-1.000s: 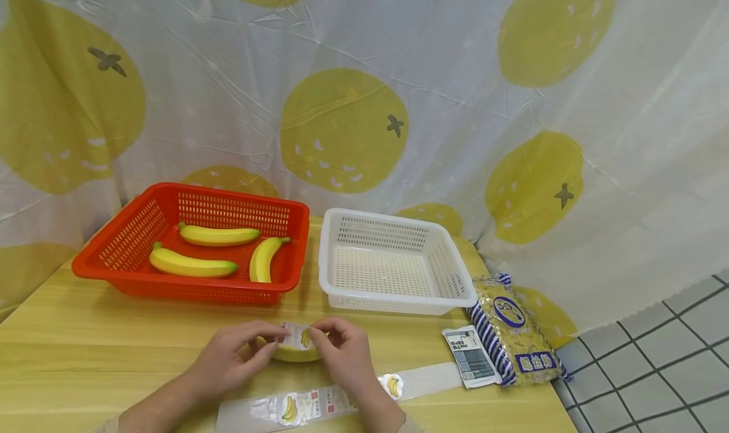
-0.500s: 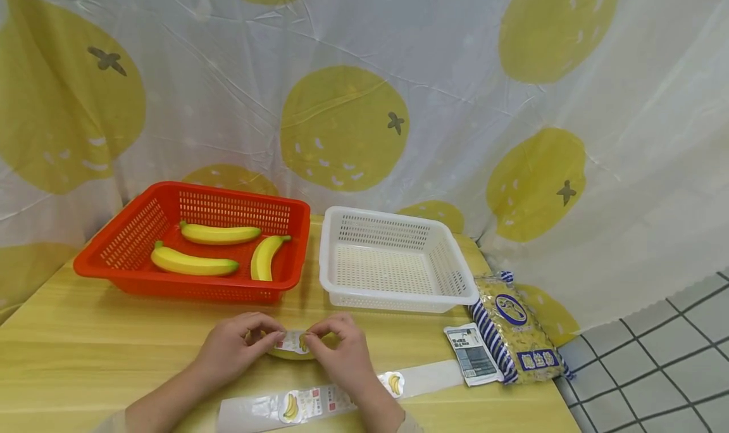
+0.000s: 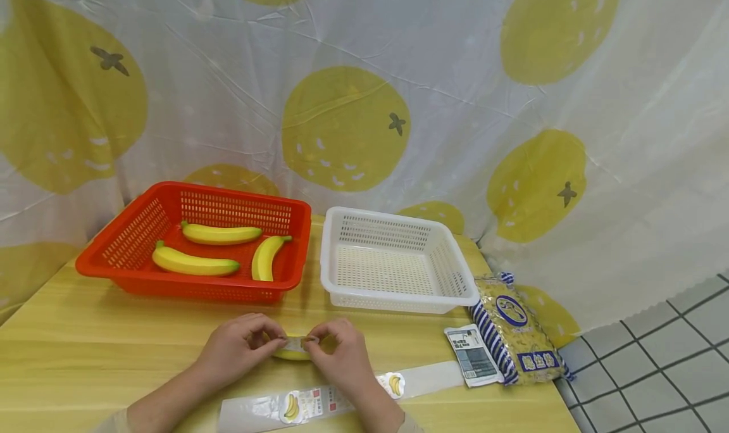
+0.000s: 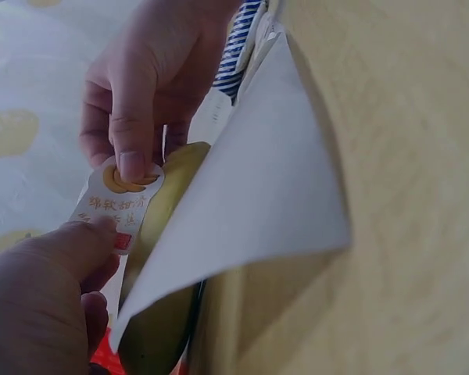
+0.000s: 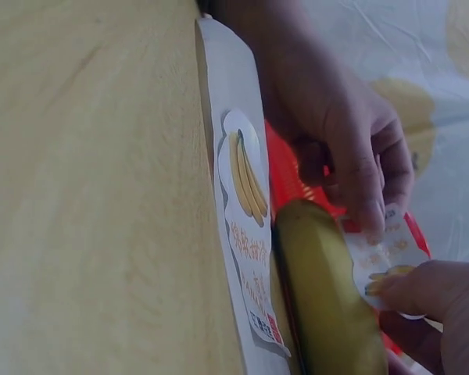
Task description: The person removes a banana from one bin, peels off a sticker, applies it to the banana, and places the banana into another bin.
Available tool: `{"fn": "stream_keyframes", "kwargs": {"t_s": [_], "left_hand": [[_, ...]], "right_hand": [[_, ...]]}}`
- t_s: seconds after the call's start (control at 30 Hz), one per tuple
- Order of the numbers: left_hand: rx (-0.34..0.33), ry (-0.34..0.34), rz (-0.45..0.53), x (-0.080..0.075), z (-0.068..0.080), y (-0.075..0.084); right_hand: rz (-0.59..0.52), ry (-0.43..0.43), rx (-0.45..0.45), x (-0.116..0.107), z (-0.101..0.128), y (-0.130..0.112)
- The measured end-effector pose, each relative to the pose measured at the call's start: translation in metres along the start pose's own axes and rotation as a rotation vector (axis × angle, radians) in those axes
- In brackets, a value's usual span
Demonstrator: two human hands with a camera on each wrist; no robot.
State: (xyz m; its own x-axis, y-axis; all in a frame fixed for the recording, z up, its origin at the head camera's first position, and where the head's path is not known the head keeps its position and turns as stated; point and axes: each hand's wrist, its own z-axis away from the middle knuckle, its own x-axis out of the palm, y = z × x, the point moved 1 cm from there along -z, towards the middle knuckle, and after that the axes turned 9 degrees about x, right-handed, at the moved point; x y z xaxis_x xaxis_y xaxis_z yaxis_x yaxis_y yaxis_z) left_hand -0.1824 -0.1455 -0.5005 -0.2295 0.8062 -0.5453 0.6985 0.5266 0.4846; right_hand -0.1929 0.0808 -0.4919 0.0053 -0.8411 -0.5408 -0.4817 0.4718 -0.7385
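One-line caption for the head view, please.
Both hands, left and right, press a sticker onto a banana on the table, in front of a red basket holding three bananas.

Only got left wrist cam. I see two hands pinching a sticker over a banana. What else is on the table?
Observer: A red basket holds three bananas; beside it stands a white basket with nothing visible inside.
Operator: That white sheet blocking my view?
Observer: It is the sticker strip, lying flat on the table nearer the person than the hands, with banana stickers on it.
Operator: Banana lifted or down?
Observer: The banana appears to lie on the table; the left hand and right hand hold the sticker over it.
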Motion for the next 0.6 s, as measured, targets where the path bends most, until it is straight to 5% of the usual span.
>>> {"fn": "stream_keyframes", "kwargs": {"t_s": [0.27,0.47,0.6], "left_hand": [[0.038,-0.001,-0.036,0.0018,-0.0003,-0.0032],[0.095,0.0,-0.021,0.0032,-0.0025,-0.0053],[0.074,-0.018,-0.029,0.0039,-0.0032,-0.0054]], "right_hand": [[0.071,0.051,-0.063,0.0041,0.001,0.002],[0.082,0.038,-0.033,0.0051,0.0014,0.0022],[0.083,0.021,-0.02,0.0049,0.0022,0.0014]]}}
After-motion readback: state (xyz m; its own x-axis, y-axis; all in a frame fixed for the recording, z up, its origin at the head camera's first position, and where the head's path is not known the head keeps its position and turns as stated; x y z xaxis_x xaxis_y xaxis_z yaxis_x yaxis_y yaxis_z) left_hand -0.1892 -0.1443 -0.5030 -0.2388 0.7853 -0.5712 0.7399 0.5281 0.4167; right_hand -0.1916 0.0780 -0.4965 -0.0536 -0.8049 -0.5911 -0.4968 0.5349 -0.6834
